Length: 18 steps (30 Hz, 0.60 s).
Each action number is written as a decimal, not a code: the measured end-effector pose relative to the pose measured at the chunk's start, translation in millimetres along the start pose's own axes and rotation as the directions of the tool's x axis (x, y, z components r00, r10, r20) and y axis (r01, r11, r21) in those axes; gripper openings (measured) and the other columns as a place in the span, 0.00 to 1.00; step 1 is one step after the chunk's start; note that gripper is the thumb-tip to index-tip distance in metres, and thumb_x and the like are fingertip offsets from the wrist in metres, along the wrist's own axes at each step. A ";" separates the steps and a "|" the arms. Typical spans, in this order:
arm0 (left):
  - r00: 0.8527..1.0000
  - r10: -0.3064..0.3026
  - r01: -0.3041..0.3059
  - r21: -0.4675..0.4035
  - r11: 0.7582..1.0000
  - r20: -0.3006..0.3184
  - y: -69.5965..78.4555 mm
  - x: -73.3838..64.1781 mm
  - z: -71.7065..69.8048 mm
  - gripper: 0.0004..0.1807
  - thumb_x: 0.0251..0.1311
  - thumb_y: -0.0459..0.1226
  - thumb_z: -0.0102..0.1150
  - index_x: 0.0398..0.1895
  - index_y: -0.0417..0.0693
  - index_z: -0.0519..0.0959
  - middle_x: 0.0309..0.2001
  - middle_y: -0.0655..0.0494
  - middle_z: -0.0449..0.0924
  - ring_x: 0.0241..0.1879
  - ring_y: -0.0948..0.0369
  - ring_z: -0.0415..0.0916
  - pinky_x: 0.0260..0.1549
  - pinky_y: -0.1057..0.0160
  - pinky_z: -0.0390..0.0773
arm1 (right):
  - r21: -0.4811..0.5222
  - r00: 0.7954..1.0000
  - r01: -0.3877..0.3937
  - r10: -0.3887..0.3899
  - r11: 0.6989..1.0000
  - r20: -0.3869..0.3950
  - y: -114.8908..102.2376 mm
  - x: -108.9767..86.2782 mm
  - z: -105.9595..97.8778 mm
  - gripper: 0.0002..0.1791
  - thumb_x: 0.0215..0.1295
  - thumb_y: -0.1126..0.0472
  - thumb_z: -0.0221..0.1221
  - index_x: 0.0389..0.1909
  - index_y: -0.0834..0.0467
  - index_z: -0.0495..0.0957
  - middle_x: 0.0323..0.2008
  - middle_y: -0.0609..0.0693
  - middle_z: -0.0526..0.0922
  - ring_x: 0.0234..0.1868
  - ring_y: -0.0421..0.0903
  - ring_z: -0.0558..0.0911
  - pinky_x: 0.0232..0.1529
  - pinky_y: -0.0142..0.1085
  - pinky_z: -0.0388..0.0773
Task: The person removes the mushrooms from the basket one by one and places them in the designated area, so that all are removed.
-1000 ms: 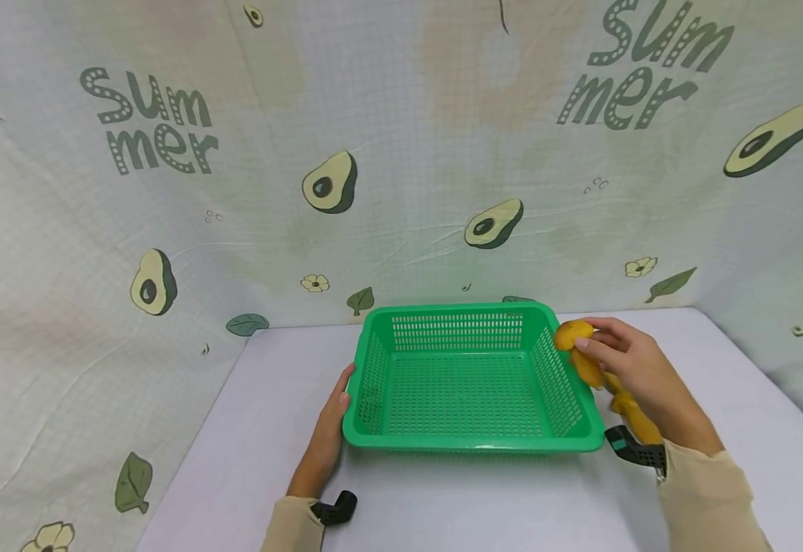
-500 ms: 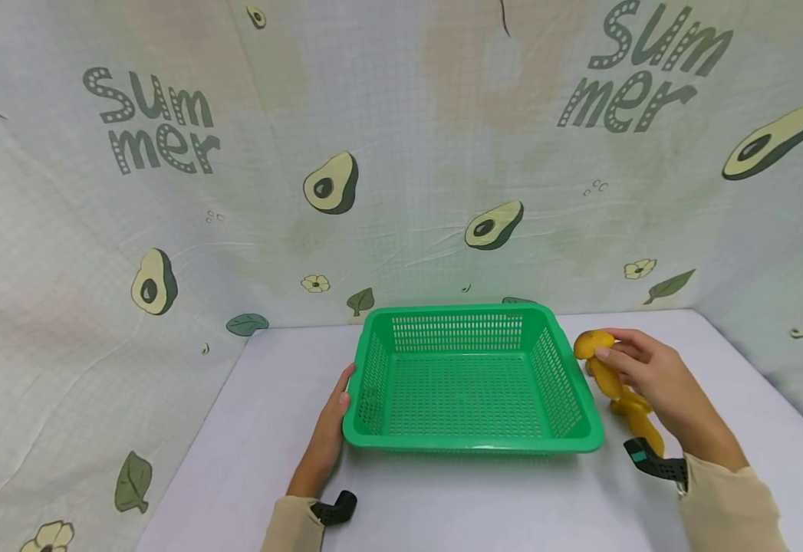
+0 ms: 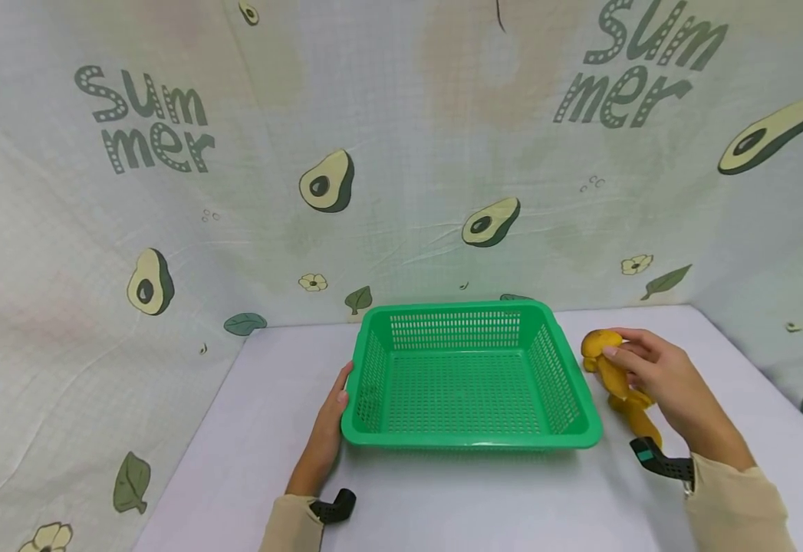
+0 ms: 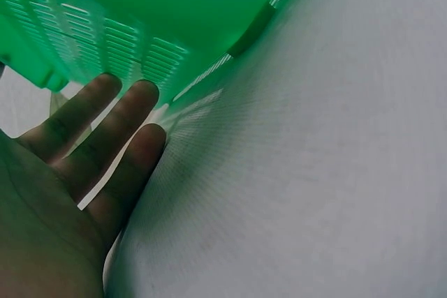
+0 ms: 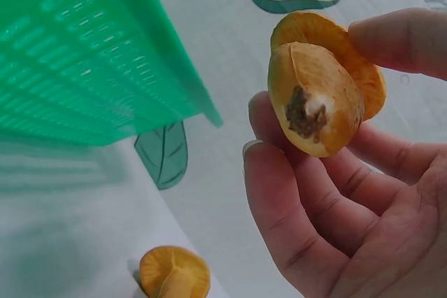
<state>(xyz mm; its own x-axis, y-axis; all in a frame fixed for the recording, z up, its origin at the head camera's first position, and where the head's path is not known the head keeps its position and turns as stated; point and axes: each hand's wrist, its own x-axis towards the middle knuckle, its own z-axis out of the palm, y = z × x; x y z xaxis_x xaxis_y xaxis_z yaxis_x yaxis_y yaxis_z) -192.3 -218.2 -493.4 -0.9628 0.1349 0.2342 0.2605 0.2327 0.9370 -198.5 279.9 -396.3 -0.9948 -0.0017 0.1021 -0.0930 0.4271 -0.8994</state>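
Observation:
My right hand [image 3: 670,387] holds a yellow-orange mushroom [image 3: 601,342] just right of the green plastic basket [image 3: 470,442]. Fingers and thumb pinch it around its cap; in the right wrist view the held mushroom [image 5: 307,113] turns its stem end, with a dark patch, toward the camera. More yellow mushrooms [image 3: 639,424] lie on the table below that hand, partly hidden. Along the basket's left side, my left hand [image 3: 325,429] lies with its fingers against the wall. Seen from the left wrist, the left hand [image 4: 56,207] has straight, spread fingers under the basket's slotted side.
Inside the basket only its slotted green floor shows. It stands on a white table [image 3: 284,391], close to a cloth backdrop [image 3: 408,153] printed with avocados and lettering. A single mushroom [image 5: 174,273] lies beside the basket in the right wrist view.
My right hand has moved to the right, away from the basket's right rim and slightly down, still holding the mushroom. The left hand and the basket keep their places.

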 end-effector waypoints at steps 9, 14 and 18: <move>1.000 0.004 -0.004 0.015 1.000 0.006 -0.8 0.3 0.1 0.28 0.80 0.52 0.27 0.80 0.67 0.50 0.79 0.62 0.46 0.78 0.56 0.39 0.70 0.36 0.38 | -0.064 0.999 -0.046 0.046 0.997 -0.002 11.6 -5.3 -4.5 0.36 0.74 0.45 0.55 0.69 0.67 0.63 0.39 0.47 0.78 0.33 0.45 0.74 0.31 0.37 0.76; 1.000 0.005 -0.005 0.014 1.000 0.001 -1.0 0.7 -0.1 0.28 0.80 0.52 0.26 0.81 0.66 0.50 0.79 0.61 0.46 0.78 0.55 0.39 0.71 0.36 0.38 | -0.072 0.999 -0.052 0.051 0.996 -0.014 20.0 -8.4 -9.5 0.35 0.74 0.46 0.56 0.68 0.69 0.64 0.39 0.44 0.80 0.34 0.43 0.76 0.33 0.33 0.77; 1.000 0.003 -0.003 0.013 1.000 -0.003 -2.0 0.0 -0.5 0.28 0.80 0.51 0.26 0.81 0.67 0.50 0.79 0.61 0.46 0.78 0.56 0.39 0.71 0.36 0.38 | -0.080 0.997 -0.076 0.075 0.994 -0.005 24.5 -10.4 -13.3 0.36 0.75 0.44 0.54 0.69 0.69 0.63 0.43 0.44 0.81 0.37 0.39 0.78 0.36 0.30 0.78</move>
<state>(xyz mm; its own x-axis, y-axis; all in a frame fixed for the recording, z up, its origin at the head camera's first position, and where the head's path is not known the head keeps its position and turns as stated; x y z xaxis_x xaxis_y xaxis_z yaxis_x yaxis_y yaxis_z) -192.9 -219.1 -495.1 -0.9622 0.1324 0.2381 0.2645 0.2452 0.9327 -189.9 302.4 -413.8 -0.9987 0.0351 0.0361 -0.0138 0.4973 -0.8675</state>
